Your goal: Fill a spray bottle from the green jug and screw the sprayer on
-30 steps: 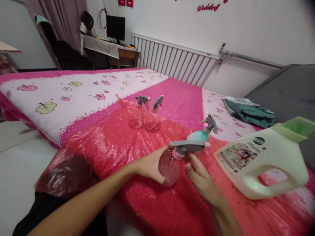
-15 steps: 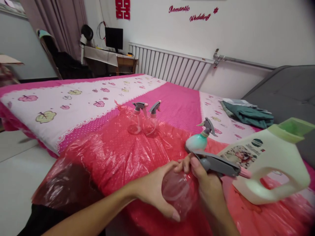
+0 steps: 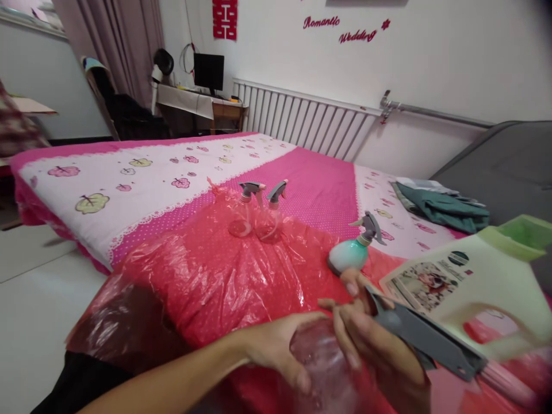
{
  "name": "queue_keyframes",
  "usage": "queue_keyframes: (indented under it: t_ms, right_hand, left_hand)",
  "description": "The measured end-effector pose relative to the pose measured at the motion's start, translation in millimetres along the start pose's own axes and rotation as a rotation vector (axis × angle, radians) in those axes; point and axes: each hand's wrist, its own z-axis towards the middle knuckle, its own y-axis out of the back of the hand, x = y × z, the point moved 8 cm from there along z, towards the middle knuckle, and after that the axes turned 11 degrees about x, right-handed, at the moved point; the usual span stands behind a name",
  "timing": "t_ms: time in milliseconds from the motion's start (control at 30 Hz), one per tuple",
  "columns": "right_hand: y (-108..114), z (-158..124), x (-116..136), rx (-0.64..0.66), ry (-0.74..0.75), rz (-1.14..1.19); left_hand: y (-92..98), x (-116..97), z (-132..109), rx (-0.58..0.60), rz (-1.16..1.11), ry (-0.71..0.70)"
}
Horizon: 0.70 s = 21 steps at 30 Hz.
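Observation:
A clear, rounded spray bottle (image 3: pixel 325 368) is tilted low in front of me, its base toward the bottom edge. My left hand (image 3: pixel 280 351) is wrapped round its body from the left. Round the neck, just below the grey spray head (image 3: pixel 431 330) with its pink nozzle, my right hand (image 3: pixel 379 339) is closed; the neck itself is hidden behind the fingers. The nozzle points to the lower right. Just beyond my hands leans a teal-and-white spray bottle (image 3: pixel 351 253) with a grey head. To the right stands a large pale green jug (image 3: pixel 466 287) with a label and handle.
Two clear spray bottles (image 3: pixel 268 225) with grey heads stand farther back on the red plastic sheet (image 3: pixel 202 282), which covers part of the bed (image 3: pixel 319 172). Folded clothes (image 3: pixel 448 204) lie near the grey headboard (image 3: pixel 509 167). A radiator (image 3: pixel 302 118) runs along the wall.
My right hand has turned and shifted, so the spray head now reaches farther right and lower. The bottle has come slightly down and to the right, and the view has shifted a little.

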Motion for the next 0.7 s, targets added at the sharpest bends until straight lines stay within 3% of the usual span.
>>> queue_keyframes:
  t_ms: [167,367,533,700]
  right_hand:
    - [16,-2,7,-0.093,0.014,0.041]
    - [26,-4,0,-0.181,0.084,0.055]
    - [37,-11,-11,-0.245,0.116,0.105]
    - [36,-8,-5,-0.301,0.124,0.089]
  left_hand:
    - [1.1,-13,2,-0.15,0.049,-0.086]
    - [12.3,-1,-9,-0.295,0.173,0.034]
    - [12.6,-7,-13,-0.36,0.318,0.141]
    - [10.4,-15,-13,-0.392,0.282,0.169]
